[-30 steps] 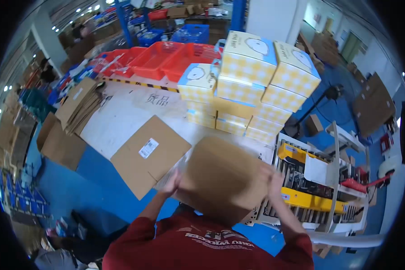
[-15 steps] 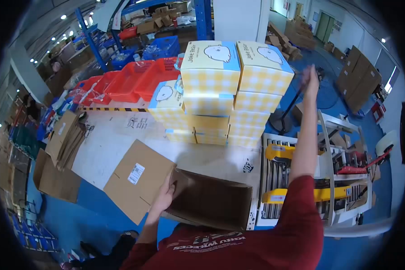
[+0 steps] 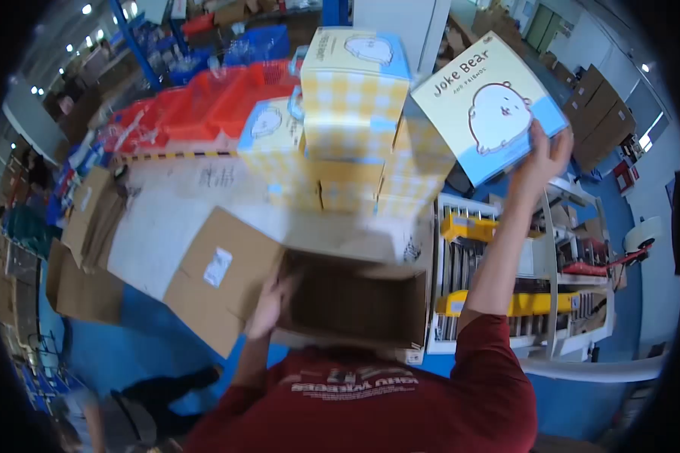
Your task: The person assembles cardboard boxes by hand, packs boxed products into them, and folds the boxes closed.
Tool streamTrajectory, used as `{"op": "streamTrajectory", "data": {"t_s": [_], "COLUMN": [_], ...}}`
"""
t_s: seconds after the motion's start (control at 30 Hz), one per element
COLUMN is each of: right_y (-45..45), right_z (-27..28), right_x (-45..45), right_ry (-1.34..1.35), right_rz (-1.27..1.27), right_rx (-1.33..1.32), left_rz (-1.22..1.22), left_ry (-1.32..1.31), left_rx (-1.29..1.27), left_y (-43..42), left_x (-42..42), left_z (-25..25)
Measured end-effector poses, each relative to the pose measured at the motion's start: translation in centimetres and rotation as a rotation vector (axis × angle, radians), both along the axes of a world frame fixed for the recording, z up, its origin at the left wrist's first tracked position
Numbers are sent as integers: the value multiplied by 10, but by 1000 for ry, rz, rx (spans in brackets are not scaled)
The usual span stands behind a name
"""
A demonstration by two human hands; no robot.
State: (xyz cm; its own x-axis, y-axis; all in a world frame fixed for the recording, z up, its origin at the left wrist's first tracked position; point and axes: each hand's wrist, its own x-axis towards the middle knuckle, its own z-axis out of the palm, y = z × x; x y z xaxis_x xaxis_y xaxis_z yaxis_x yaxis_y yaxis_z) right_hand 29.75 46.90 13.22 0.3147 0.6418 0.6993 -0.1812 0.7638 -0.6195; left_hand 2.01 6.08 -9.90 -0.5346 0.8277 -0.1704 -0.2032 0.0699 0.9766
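At the near edge, a dark red shirt (image 3: 378,415) is seen, and just beyond it an open carton (image 3: 347,291) is set with its opening turned up. Its left edge is touched by the left hand (image 3: 264,308); whether the fingers are closed on the wall cannot be told (that spot is blurred). Just left of it, flat cardboard (image 3: 200,294) bearing a white label (image 3: 217,268) is laid partly past the edge of the white tabletop (image 3: 166,219). To the right, above a roller conveyor (image 3: 453,266), a Joke Bear box (image 3: 480,106) is held up tilted, clamped at its blue border by the right hand (image 3: 540,162). Farther off, yellow-checked boxes (image 3: 347,143) are stacked, and red bins (image 3: 219,106) are lined up behind, to the left
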Motion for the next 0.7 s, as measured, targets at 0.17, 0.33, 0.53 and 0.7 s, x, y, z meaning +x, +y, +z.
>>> {"op": "streamTrajectory", "data": {"t_s": [0.17, 0.33, 0.53, 0.7], "right_y": [-240, -279, -220, -207], "right_z": [69, -102, -151, -179], "right_x": [24, -52, 46, 34], "right_ry": [-939, -1653, -931, -1062], "right_rz": [-54, 690, 729, 348], "right_rx": [385, 367, -442, -42], "left_rz": [-61, 22, 162, -525], "left_ry": [-504, -146, 308, 918], "left_rx": [209, 116, -475, -157], "left_y": [8, 9, 4, -37], "left_x": [-4, -6, -7, 25], "left_z": [-10, -11, 36, 87]}}
